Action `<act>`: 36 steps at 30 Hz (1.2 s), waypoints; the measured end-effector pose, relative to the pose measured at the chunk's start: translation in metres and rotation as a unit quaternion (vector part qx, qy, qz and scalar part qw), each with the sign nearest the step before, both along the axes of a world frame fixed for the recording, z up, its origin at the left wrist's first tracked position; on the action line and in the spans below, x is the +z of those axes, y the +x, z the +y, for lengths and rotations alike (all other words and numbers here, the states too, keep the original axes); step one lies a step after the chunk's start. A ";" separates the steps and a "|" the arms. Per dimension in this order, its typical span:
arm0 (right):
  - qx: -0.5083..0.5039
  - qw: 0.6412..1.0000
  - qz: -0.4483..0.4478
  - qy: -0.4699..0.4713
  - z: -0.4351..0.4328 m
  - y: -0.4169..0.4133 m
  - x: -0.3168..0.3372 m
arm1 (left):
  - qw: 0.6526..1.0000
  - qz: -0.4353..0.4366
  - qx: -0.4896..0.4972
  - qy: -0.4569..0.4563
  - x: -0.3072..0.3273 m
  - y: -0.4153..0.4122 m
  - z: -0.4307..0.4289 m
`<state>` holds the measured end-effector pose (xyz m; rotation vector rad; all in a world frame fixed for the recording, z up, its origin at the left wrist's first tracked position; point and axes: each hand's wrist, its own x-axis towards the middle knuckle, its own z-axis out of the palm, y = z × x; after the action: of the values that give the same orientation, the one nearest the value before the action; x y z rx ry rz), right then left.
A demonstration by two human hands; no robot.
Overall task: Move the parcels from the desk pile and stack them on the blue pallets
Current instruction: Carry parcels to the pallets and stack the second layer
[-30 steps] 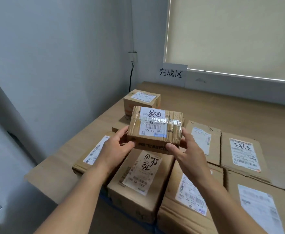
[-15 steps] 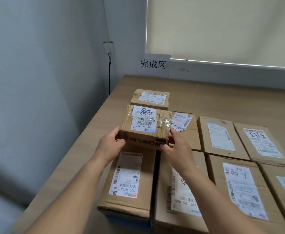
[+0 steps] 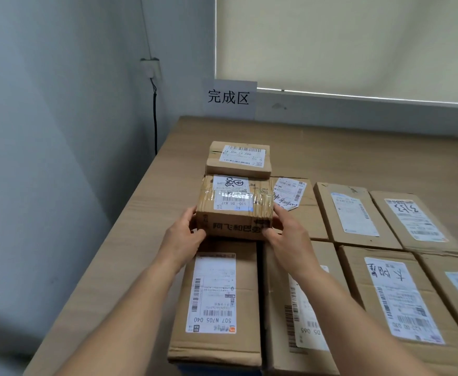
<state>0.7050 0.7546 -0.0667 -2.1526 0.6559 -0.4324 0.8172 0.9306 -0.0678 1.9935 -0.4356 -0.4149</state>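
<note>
I hold a small taped cardboard parcel [image 3: 234,207] with a white label between both hands, low over the back of the laid parcels. My left hand [image 3: 183,237] grips its left end and my right hand [image 3: 284,234] grips its right end. Right behind it sits another small parcel [image 3: 238,160]. Below and in front lies a long parcel with a label reading 507 N705 040 [image 3: 217,302]. A sliver of blue pallet [image 3: 192,369] shows under the front edge.
Several flat parcels [image 3: 358,213] lie side by side to the right on a cardboard-covered surface [image 3: 331,147]. A paper sign [image 3: 229,97] hangs on the back wall under a window blind. A grey wall with a cable [image 3: 155,118] closes the left side.
The view has swung right and closer. My hands have carried the small parcel forward and lower, up against the small parcel at the back.
</note>
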 end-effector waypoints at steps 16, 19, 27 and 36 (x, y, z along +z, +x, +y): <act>-0.015 0.999 0.026 -0.025 -0.007 -0.007 0.000 | 1.000 -0.017 -0.010 -0.018 -0.001 0.001 -0.001; -0.016 0.997 0.032 -0.072 -0.012 -0.018 0.004 | 0.998 -0.056 0.009 -0.015 -0.001 -0.003 0.002; -0.026 0.985 0.000 -0.171 -0.025 -0.059 0.025 | 0.965 -0.241 0.104 -0.019 0.028 -0.058 -0.012; -0.042 0.963 -0.067 -0.256 -0.054 -0.138 0.036 | 0.946 -0.324 0.024 -0.019 0.038 -0.162 -0.075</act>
<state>0.5666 0.7004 -0.0310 -2.5528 0.6066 -0.8642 0.6554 0.8554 -0.0294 2.0668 -0.7894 0.3000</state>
